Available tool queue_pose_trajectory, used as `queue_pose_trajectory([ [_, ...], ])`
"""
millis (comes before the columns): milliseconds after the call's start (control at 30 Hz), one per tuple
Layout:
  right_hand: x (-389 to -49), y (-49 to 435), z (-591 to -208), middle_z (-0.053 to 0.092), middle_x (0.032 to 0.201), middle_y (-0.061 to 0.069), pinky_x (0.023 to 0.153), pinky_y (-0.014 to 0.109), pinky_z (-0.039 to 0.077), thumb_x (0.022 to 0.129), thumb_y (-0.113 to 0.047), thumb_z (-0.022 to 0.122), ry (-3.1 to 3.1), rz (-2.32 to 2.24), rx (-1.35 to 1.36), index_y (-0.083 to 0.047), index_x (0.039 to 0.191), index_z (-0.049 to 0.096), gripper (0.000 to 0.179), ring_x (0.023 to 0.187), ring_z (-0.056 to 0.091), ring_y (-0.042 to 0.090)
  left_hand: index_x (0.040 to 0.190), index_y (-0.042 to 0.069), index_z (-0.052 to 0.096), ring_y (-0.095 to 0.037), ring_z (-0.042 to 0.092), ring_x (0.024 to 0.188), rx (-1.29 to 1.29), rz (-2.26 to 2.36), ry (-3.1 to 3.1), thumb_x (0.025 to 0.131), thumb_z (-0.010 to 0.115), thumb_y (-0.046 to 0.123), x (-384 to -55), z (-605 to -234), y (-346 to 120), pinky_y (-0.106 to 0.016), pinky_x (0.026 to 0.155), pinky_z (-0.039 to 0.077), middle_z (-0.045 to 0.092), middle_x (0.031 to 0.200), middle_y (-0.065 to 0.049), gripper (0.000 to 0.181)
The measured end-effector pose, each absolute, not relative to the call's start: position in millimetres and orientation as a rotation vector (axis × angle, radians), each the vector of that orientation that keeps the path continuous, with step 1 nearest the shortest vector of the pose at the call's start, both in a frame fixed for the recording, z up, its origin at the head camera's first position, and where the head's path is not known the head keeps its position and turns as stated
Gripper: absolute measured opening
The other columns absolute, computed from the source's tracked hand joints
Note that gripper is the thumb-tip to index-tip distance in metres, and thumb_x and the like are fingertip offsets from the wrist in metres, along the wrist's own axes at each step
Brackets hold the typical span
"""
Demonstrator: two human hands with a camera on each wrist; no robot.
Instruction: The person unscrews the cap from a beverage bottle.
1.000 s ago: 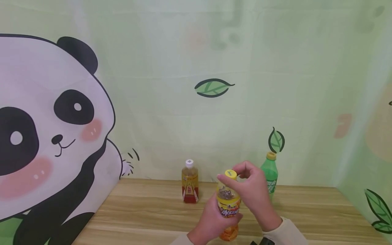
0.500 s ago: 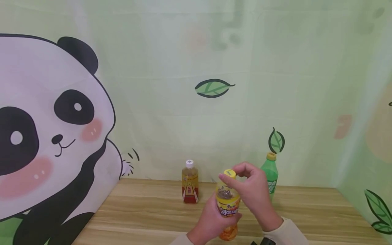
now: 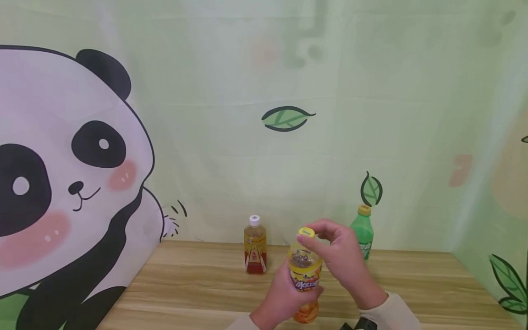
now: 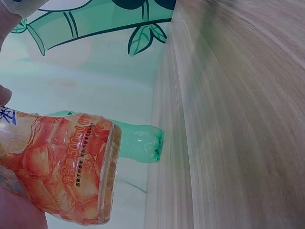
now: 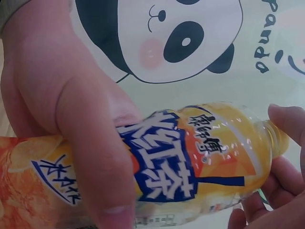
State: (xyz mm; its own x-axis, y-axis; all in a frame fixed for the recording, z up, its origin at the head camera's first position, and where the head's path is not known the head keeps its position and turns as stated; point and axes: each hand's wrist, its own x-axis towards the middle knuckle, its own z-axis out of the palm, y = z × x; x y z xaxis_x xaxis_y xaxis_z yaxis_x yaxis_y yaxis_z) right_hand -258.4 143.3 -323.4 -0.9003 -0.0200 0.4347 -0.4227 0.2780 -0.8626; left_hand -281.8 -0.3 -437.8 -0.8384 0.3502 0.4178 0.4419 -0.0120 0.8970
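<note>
A bottle of iced tea (image 3: pixel 304 272) with a yellow and orange label is held upright, leaning slightly left, in the head view. My left hand (image 3: pixel 282 295) wraps round its middle, thumb across the front. The fingers and thumb of my right hand (image 3: pixel 346 259) pinch the yellow cap (image 3: pixel 306 232) at its top. In the right wrist view the label (image 5: pixel 164 160) faces the camera, with the left hand (image 5: pixel 71 100) round the lower body and the right fingers at the neck. The bottle's base (image 4: pixel 112 174) appears off the tabletop in the left wrist view.
A small bottle with a white cap (image 3: pixel 255 247) stands at the back of the wooden table (image 3: pixel 198 284). A green bottle (image 3: pixel 363 231) with a yellow cap stands behind the right hand, partly hidden by it. A printed panda backdrop (image 3: pixel 227 160) rises behind the table.
The iced tea bottle and both hands have shifted slightly left, and the bottle's top leans a little more that way. The grip of each hand stays the same.
</note>
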Motion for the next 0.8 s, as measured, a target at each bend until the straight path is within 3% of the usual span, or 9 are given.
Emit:
queue_pose_trajectory([
  [167, -259.9, 148.0, -323.5, 0.076, 0.104, 0.001, 0.091, 0.039, 0.051, 0.088, -0.031, 0.081, -2.252, 1.683, 0.468, -0.017, 0.104, 0.078, 0.021, 0.099, 0.068, 0.024, 0.131, 0.015, 0.052, -0.01, 0.068, 0.097, -0.862, -2.007, -2.164, 0.079, 0.083, 0.013, -281.1, -437.5, -0.8, -0.026, 0.09, 0.057, 0.07, 0.112, -0.002, 0.061],
  [400, -258.2, 149.2, -319.6, 0.075, 0.109, 0.009, 0.083, 0.034, 0.057, 0.092, -0.029, 0.077, -2.292, 1.784, 0.485, -0.009, 0.113, 0.075, 0.03, 0.093, 0.069, 0.023, 0.131, 0.018, 0.052, -0.01, 0.068, 0.098, -0.842, -2.011, -2.192, 0.079, 0.083, 0.015, -282.6, -438.9, -1.0, -0.026, 0.09, 0.057, 0.069, 0.114, 0.0, 0.061],
  [800, -257.1, 139.6, -321.9, 0.073, 0.101, 0.005, 0.085, 0.031, 0.053, 0.08, -0.026, 0.089, -2.187, 1.799, 0.274, -0.006, 0.107, 0.071, 0.038, 0.094, 0.064, 0.021, 0.131, 0.019, 0.052, -0.01, 0.068, 0.099, -0.838, -2.003, -2.205, 0.08, 0.084, 0.017, -283.0, -439.5, -0.5, -0.025, 0.09, 0.057, 0.069, 0.114, 0.001, 0.06],
])
